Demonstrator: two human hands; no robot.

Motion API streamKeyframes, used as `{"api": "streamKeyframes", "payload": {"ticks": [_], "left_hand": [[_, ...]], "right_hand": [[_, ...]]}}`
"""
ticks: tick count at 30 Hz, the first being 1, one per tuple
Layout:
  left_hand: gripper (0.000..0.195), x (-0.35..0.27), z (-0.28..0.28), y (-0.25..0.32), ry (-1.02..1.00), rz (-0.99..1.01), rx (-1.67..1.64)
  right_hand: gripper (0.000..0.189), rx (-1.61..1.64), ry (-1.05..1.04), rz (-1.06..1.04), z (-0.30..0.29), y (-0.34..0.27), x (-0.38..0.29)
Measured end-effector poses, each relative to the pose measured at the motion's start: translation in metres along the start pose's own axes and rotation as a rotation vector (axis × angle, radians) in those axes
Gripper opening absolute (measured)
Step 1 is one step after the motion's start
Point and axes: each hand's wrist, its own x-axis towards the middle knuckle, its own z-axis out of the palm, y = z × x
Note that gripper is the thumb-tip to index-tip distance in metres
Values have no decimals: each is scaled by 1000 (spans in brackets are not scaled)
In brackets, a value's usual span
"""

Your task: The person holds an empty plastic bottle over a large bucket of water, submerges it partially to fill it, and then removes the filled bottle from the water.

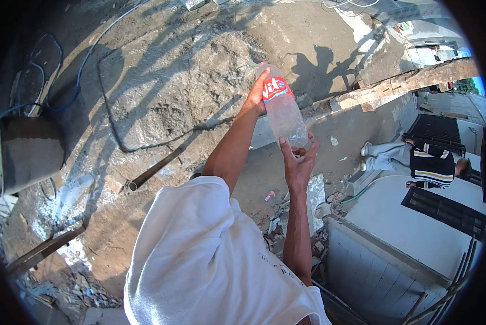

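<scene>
A large clear plastic bottle (285, 111) with a red wraparound label bearing writing is held aslant in front of me, its reddish cap at the upper end. My left hand (258, 95) grips it near the shoulder, thumb along its side and the other fingers hidden behind. At the lower end, my right hand (300, 164) supports the base between thumb and fingers. The plastic looks cloudy, and I cannot tell whether there is liquid inside. Beyond the bottle lies a rough patch of concrete or mortar (178, 89).
A metal pipe (155, 168) juts toward me on the left. Farther left are a bucket (32, 150) and a blue hose (80, 71). A wooden beam (405, 83) extends at upper right. Another person (429, 164) stands by a white wall (393, 199), with rubble (322, 209) nearby.
</scene>
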Motion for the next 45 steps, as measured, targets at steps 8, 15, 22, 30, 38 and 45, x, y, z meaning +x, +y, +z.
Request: {"api": "streamKeyframes", "payload": {"ticks": [8,15,22,30,38,45], "left_hand": [[54,-10,-19,-18,62,-61,-7],[49,-26,-44,-28,109,-75,-51],[57,-28,-55,-20,144,-12,-4],[55,-38,-58,-5,171,45,11],[53,-52,-69,-5,144,29,-24],[59,-61,-99,-10,172,14,-51]], "right_hand": [[77,-9,6,31,-8,11,-14],[77,15,-24,81,-7,30,-27],[77,59,-65,113,0,25,-28],[77,41,-87,50,11,23,-27],[75,91,-128,49,15,35,-32],[72,71,-153,85,15,38,-42]]}}
